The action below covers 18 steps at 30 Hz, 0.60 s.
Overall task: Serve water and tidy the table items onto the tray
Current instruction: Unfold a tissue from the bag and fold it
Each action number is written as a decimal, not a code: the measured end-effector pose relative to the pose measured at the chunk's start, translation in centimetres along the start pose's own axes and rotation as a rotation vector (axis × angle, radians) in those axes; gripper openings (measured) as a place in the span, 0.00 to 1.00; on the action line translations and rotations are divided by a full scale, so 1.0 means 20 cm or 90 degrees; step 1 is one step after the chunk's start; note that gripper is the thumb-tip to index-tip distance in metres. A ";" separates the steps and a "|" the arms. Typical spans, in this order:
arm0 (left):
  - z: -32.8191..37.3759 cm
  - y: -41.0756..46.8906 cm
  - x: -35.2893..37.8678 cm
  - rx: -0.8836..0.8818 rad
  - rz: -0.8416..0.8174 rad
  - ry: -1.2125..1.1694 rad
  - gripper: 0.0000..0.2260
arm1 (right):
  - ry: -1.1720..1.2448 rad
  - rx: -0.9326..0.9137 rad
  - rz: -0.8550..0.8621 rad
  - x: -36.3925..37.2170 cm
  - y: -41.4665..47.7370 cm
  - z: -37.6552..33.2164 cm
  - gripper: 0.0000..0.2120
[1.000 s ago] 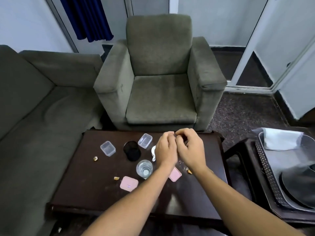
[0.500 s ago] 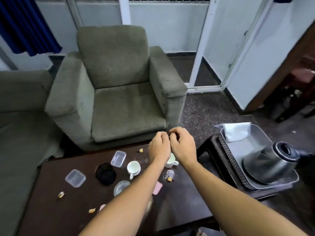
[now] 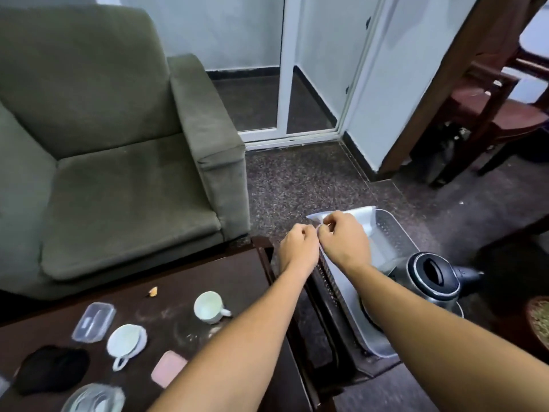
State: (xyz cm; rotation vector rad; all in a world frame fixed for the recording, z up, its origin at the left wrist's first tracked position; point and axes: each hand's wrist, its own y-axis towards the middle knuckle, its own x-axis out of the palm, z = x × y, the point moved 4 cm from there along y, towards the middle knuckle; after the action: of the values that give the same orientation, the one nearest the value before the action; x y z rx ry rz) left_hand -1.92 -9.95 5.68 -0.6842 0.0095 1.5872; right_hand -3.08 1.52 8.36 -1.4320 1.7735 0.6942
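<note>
While both hold over the left rim of the pale grey rectangular plastic tray (image 3: 392, 233), the left hand (image 3: 298, 249) and the right hand (image 3: 344, 242) sit knuckle to knuckle, each grip curled tight, though I cannot tell whether anything is pinched between them. On the tray stand a steel electric kettle with a black lid (image 3: 430, 278) at the near end and a folded white cloth (image 3: 361, 217) at the far end. Left of the tray, on the dark wooden desk (image 3: 237, 272), are a white ceramic cup (image 3: 208, 307), a clear plastic box (image 3: 95, 321) and a pink square lid (image 3: 168, 368).

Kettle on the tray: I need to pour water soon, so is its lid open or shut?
Shut. The kettle has its black lid lying flat inside the steel rim, with no gap showing.
</note>
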 end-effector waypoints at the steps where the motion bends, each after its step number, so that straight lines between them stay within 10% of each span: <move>1: 0.04 0.06 0.08 -0.007 0.001 -0.001 0.15 | -0.019 0.016 -0.013 -0.01 0.09 0.07 0.05; 18: 0.00 0.71 0.52 -0.249 0.050 -0.064 0.21 | -0.096 0.097 -0.074 0.04 0.64 0.46 0.13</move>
State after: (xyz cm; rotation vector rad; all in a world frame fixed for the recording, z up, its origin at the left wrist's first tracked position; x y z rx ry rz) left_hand -14.54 -2.69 -4.25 -0.9134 -0.3601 1.7162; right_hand -13.76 11.21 1.87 -1.3332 1.5799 0.5782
